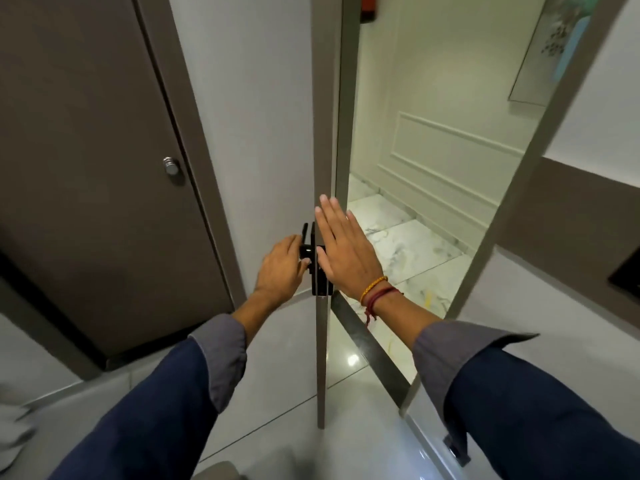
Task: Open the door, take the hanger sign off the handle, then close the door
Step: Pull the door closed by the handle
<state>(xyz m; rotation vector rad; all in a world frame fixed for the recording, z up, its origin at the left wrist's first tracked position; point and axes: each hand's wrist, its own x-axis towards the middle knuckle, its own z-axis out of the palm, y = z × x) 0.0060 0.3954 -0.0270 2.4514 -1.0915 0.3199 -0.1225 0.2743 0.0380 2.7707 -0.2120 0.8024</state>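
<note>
The pale door [256,133] stands open, its edge [321,341] turned toward me. A black lock plate and handle [307,251] sit on the edge at waist height. My left hand [282,268] is closed around the inner handle. My right hand [343,244] lies flat, fingers straight and together, against the door's edge and outer side beside the lock. No hanger sign shows; the outer handle is hidden behind my right hand.
A brown door [86,168] with a round metal knob [171,166] is at the left. Through the gap lies a corridor with a marble floor [405,244] and panelled wall [450,157]. The door frame [502,209] rises at the right, a dark threshold strip [370,344] below.
</note>
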